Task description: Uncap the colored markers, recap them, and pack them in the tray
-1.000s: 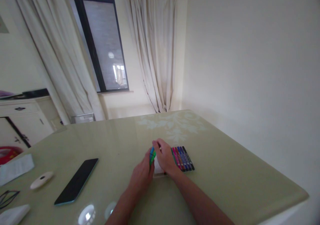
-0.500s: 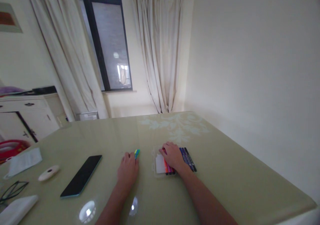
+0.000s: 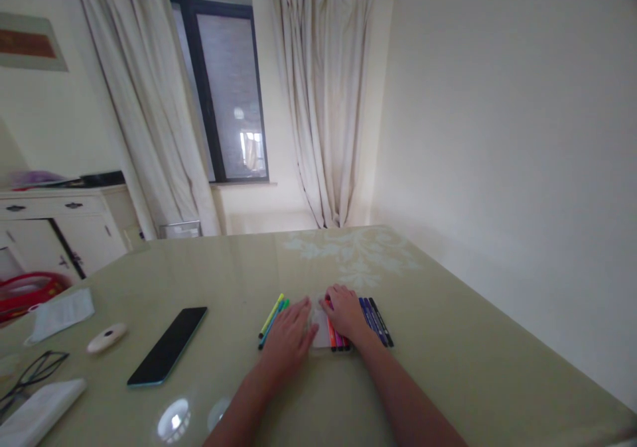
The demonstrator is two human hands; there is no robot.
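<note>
A clear plastic case (image 3: 321, 333) lies on the table with orange, pink and darker markers (image 3: 338, 342) in its right part. My right hand (image 3: 346, 311) is closed over these markers, its fingertips curled down at their far ends. My left hand (image 3: 291, 334) reaches over the left side of the case with its fingers stretched out, holding nothing visible. Left of that hand lie a few loose markers (image 3: 271, 318), yellow, blue and green, partly hidden by it. Several dark blue and black markers (image 3: 377, 321) lie side by side to the right of my right hand.
A black phone (image 3: 168, 346) lies to the left. Farther left are a small white oval device (image 3: 107, 338), a face mask (image 3: 62, 314), glasses (image 3: 37, 374) and a white box-like object (image 3: 42, 410). A wall (image 3: 522, 201) runs along the table's right side.
My left hand has let go of the yellow, blue and green markers, which now lie on the table, and has moved right to the case. My right hand stays over the markers.
</note>
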